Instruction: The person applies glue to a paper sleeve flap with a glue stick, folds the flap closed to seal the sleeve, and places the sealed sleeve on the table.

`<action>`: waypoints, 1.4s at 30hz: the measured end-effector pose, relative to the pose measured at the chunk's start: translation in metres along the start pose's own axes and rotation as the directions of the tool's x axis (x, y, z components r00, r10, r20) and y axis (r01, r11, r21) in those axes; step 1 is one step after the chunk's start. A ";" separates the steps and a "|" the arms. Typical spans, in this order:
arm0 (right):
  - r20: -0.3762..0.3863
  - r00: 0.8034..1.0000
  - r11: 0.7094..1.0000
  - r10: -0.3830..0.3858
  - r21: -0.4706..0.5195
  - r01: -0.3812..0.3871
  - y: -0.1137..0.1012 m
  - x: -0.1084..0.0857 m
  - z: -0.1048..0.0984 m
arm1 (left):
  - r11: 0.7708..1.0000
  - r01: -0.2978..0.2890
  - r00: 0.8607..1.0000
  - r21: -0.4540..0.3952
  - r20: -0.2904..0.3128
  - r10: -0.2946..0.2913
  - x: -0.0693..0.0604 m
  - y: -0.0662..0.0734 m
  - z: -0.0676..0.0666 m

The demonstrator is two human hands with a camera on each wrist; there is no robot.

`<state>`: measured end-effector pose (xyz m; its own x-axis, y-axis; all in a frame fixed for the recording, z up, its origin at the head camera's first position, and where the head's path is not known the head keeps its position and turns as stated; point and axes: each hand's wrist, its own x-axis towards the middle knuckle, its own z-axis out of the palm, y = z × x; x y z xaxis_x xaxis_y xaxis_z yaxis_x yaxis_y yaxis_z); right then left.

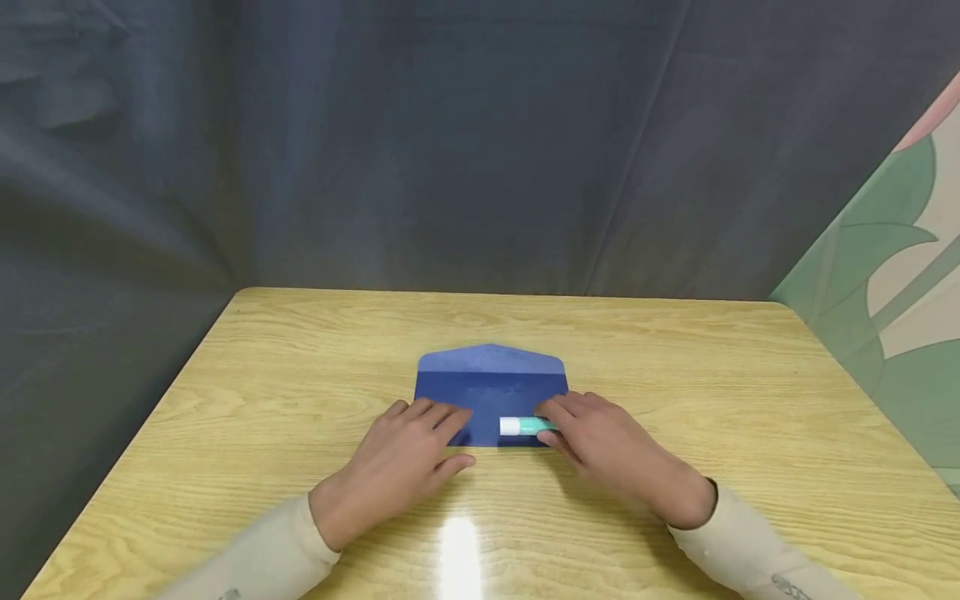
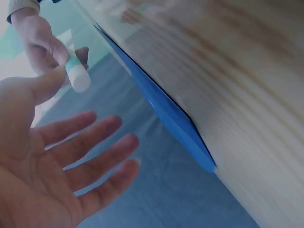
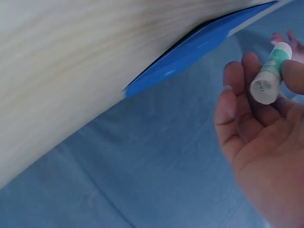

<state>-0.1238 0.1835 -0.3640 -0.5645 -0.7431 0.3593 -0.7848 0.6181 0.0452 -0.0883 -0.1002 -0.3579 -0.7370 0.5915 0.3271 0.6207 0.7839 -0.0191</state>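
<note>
A blue envelope (image 1: 480,392) lies on the wooden table with its pointed flap spread away from the person. The right hand (image 1: 611,446) pinches a white and green glue stick (image 1: 517,426) between thumb and fingers, above the envelope's right part; its white cap end points left. Over the envelope's left edge is the left hand (image 1: 393,462), fingers spread and holding nothing. In the left wrist view the left hand (image 2: 61,166) shows an empty palm, its thumb near the glue stick (image 2: 78,76). The right wrist view shows the right hand (image 3: 266,128) around the glue stick (image 3: 271,73).
The wooden table (image 1: 300,350) reaches back to a dark cloth (image 1: 465,167) hanging behind it and along the left side. At the right is a surface with a green and pink leaf pattern (image 1: 900,292). Bright glare lies on the table near its front.
</note>
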 end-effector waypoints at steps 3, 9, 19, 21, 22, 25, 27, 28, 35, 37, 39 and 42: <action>0.022 0.999 0.999 -0.027 0.036 0.026 -0.007 0.003 0.000 | 1.000 -0.027 0.999 0.009 -0.034 0.028 0.003 0.008 0.002; 0.006 0.998 0.995 -0.064 0.076 0.063 -0.019 0.007 0.002 | 0.996 -0.078 0.996 0.043 -0.042 0.080 0.009 0.019 0.004; 0.007 0.999 0.989 -0.047 0.143 0.045 -0.022 0.008 0.003 | 0.992 -0.119 0.986 0.049 -0.114 0.124 0.015 0.022 0.009; 0.003 0.999 0.988 -0.042 0.146 0.041 -0.020 0.010 0.002 | 0.990 -0.128 0.981 0.055 -0.137 0.135 0.017 0.021 0.007; 0.002 0.999 0.988 -0.040 0.149 0.039 -0.020 0.011 0.001 | 0.989 -0.133 0.979 0.058 -0.146 0.140 0.018 0.020 0.006; 0.009 1.000 0.986 -0.029 0.166 0.027 -0.019 0.014 -0.001 | 0.989 -0.141 0.977 0.053 -0.156 0.147 0.019 0.018 0.003; 0.021 1.000 0.983 -0.021 0.184 0.017 -0.018 0.015 -0.002 | 0.988 -0.146 0.976 0.045 -0.158 0.151 0.019 0.017 0.001; 0.025 0.999 0.981 -0.020 0.193 0.015 -0.018 0.016 -0.003 | 0.988 -0.149 0.975 0.040 -0.160 0.154 0.019 0.017 0.001; 0.008 0.998 0.976 -0.065 0.208 0.062 -0.018 0.016 0.001 | 0.983 -0.181 0.968 0.023 -0.173 0.182 0.016 0.015 0.001; -0.002 0.997 0.976 -0.072 0.207 0.071 -0.019 0.016 0.002 | 0.982 -0.186 0.966 0.025 -0.175 0.188 0.014 0.014 0.002; -0.007 0.997 0.975 -0.073 0.209 0.072 -0.020 0.016 0.003 | 0.981 -0.190 0.965 0.027 -0.179 0.192 0.013 0.014 0.003; -0.005 0.998 0.976 -0.069 0.209 0.068 -0.021 0.016 0.005 | 0.980 -0.195 0.963 0.028 -0.186 0.197 0.011 0.013 0.004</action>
<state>-0.1172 0.1573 -0.3642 -0.5079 -0.7828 0.3597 -0.8576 0.4986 -0.1257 -0.0890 -0.0824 -0.3583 -0.5373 0.6888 0.4866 0.7451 0.6581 -0.1088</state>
